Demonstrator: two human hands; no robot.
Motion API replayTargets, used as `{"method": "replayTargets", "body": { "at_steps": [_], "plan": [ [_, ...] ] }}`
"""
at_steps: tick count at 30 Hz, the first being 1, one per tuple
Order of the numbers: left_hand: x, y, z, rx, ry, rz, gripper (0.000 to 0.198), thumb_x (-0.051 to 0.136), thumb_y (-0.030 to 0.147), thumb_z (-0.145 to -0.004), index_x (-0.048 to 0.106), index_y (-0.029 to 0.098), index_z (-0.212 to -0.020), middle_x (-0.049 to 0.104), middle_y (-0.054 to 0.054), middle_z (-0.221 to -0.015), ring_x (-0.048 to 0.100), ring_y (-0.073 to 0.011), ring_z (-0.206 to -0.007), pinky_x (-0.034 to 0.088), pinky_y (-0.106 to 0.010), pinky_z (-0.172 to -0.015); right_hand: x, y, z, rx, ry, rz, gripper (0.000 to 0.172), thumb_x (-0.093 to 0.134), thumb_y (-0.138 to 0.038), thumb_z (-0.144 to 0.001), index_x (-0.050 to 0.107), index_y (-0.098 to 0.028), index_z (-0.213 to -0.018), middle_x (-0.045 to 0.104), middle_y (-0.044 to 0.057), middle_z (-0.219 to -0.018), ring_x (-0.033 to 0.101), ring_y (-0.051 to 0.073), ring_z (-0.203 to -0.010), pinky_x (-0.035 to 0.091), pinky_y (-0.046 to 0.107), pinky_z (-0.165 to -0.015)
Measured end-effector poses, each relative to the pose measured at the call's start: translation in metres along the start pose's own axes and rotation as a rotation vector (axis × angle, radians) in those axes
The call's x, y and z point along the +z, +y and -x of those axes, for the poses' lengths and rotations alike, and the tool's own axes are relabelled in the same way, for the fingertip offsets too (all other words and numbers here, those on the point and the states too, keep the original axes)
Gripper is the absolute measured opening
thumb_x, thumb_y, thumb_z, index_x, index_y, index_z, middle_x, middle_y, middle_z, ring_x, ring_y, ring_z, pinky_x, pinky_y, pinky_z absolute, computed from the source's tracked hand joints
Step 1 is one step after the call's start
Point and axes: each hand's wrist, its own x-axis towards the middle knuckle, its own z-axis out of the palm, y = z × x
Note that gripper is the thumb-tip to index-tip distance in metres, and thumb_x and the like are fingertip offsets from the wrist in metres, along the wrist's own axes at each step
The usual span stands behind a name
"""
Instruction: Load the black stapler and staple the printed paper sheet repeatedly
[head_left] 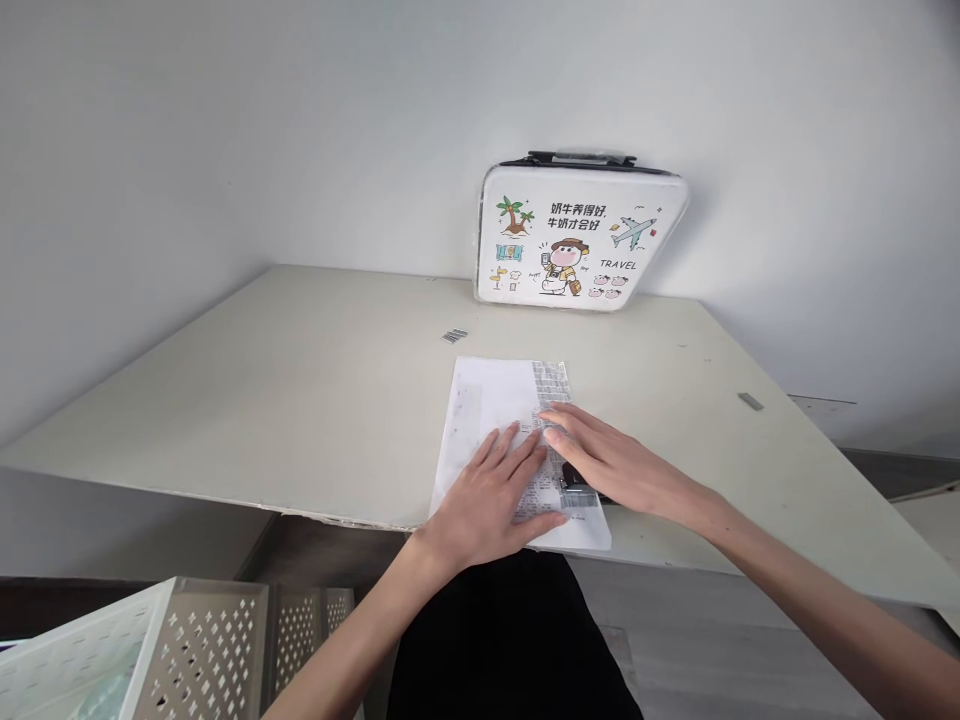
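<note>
Near the table's front edge lies a white sheet or stack of paper with printed text and a grey patterned strip down its right side. My left hand rests palm down on it, fingers spread. From the right, my right hand reaches over the paper's right edge with its fingers stretched out, their tips at the patterned strip. A small black object, apparently a stapler, shows beside my right thumb at the paper's edge. My right hand and wrist cover much of it.
A white case with cartoon prints stands at the back against the wall. Small strips of staples lie in front of it, and another strip lies at the right. White perforated baskets stand below at the lower left.
</note>
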Motion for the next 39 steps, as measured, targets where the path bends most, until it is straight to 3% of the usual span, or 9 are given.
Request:
{"method": "replayTargets", "body": {
  "at_steps": [8,17,39],
  "plan": [
    [0.002,0.000,-0.001,0.008,0.017,-0.009,0.083,0.043,0.070,-0.103,0.019,0.024,-0.168,0.025,-0.007,-0.174,0.009,-0.0295,-0.162,0.014,-0.051,-0.134,0.000,-0.002,-0.001,0.035,-0.046,0.045,0.063,0.029,-0.072,-0.105,0.053,-0.039,-0.153,0.040,-0.002,-0.169,0.037,0.032,-0.155,0.035,0.053,-0.124],
    [0.002,-0.001,-0.002,0.017,0.024,-0.034,0.081,0.040,0.070,-0.104,0.014,0.029,-0.169,0.027,-0.002,-0.173,0.009,-0.0264,-0.162,0.016,-0.050,-0.134,-0.007,-0.013,0.000,0.087,-0.157,0.146,0.071,0.022,-0.071,-0.105,0.041,-0.035,-0.162,0.027,-0.003,-0.174,0.027,0.030,-0.160,0.029,0.050,-0.128],
    [0.002,-0.001,-0.002,0.000,-0.001,-0.068,0.082,0.039,0.072,-0.103,0.024,0.022,-0.167,0.027,-0.005,-0.173,0.009,-0.0260,-0.162,0.013,-0.049,-0.135,0.000,-0.011,-0.006,0.074,-0.088,0.210,0.061,0.026,-0.059,-0.107,0.049,-0.030,-0.155,0.040,0.001,-0.169,0.041,0.030,-0.153,0.039,0.049,-0.122]
  ]
}}
